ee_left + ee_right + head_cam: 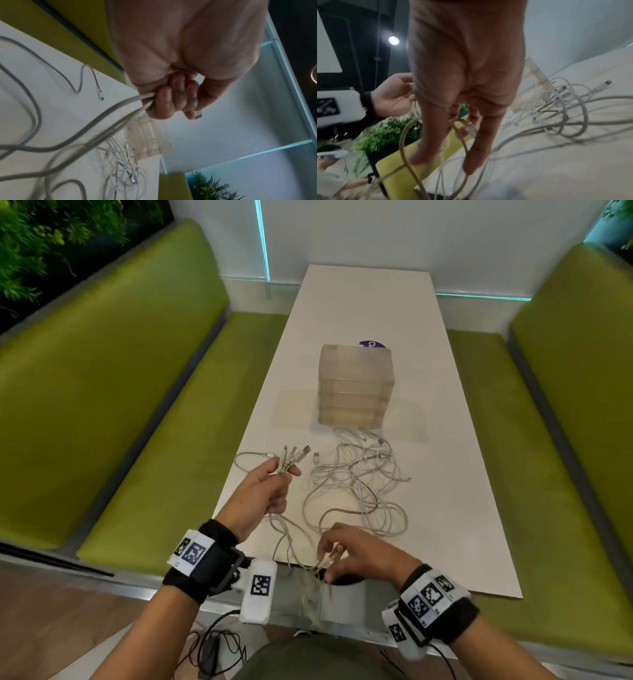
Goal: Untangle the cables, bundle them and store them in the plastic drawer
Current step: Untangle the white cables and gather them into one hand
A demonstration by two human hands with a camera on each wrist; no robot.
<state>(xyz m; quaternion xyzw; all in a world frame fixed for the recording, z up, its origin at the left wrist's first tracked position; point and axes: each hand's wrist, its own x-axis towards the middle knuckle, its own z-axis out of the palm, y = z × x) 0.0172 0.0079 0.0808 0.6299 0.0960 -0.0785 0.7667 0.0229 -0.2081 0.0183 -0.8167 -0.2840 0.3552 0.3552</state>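
Head view shows the left hand [262, 491] raised above the white table [445, 508], its fingers [164, 102] curled tight around a bunch of grey cables [291, 460] whose plugs fan out past the thumb. At the near table edge the right hand [359, 556] pinches more plug ends, its other fingers [428, 142] extended. A tangled cable pile [359, 481] lies just before the closed plastic drawer unit [356, 385].

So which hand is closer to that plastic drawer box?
Left. The left hand is raised over the table short of the drawer box; the right hand works at the table's near edge, farther back.
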